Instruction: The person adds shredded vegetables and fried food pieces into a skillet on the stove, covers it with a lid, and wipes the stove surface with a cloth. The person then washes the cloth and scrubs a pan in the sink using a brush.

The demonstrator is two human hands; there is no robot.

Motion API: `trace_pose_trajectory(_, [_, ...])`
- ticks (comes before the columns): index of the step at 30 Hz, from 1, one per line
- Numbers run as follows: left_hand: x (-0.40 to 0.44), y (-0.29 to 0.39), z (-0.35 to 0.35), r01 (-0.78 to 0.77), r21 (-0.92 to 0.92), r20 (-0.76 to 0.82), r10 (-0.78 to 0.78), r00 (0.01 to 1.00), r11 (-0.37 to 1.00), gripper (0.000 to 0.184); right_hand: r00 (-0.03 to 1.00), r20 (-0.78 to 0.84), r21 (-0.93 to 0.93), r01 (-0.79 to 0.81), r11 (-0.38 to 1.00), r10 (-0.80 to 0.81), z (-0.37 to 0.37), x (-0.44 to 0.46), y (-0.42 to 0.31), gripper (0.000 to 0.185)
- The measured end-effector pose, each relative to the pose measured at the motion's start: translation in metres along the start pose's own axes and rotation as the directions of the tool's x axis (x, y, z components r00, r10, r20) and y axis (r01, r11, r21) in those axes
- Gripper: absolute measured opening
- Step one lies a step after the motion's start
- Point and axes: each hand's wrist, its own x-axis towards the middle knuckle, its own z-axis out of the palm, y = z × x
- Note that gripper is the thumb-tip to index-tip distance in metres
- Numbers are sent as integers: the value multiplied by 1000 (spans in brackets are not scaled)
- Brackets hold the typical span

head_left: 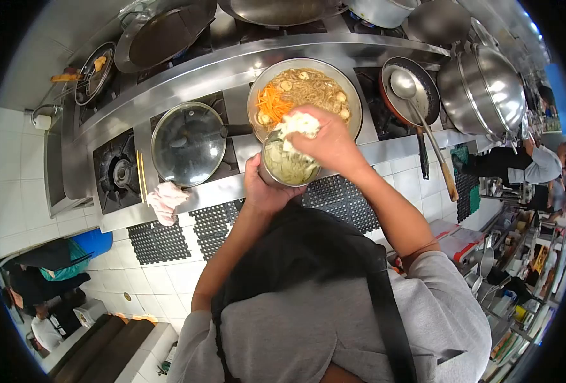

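My left hand [267,191] holds a small round metal bowl [282,181] from its left and underneath, close to the front edge of the stove. Pale green-white sliced vegetable [286,165] lies inside the bowl. Just above its rim, my right hand [328,143] is closed around a clump of pale chopped vegetable [301,125]; the exact kind cannot be told. Right behind both hands is a wide pan [358,118] holding brown noodles [318,86], orange carrot strips [270,103] on the left and several round pale pieces around the edge.
Left of the pan, a glass lid [190,145] covers a frying pan. Wooden chopsticks [141,175] and a pink cloth [167,202] lie beside it. A ladle [417,108] rests across a red-rimmed pan [390,105] at right, near large metal bowls [487,92]. Other people stand at both sides.
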Motion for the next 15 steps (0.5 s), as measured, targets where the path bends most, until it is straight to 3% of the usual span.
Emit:
trace_pose_trajectory(2, [6,0,-4,-15,8,31,15,999,1000,73,999,-26,75,-25,997,27,-15,9,-1,38])
trace_pose_trajectory(5, [3,3,-3,-56,-34,15,57,998,998,73,994,-72,25,-86,996,88,-38,17,-4,38])
trace_pose_trajectory(9, [-5,7,-6,-127,-60,-29,126,992,990,75,992,-95,-36,-86,996,83,-51,29,55,38])
trace_pose_trajectory(13, [-22,11,-13,-191,-59,-47,189,981,980,78,995,-68,-406,-96,909,75,-42,31,110,47])
trace_pose_trajectory(15, [-31,13,-20,-216,-64,-81,211,974,974,80,991,-14,-450,-126,884,134,-35,29,128,51])
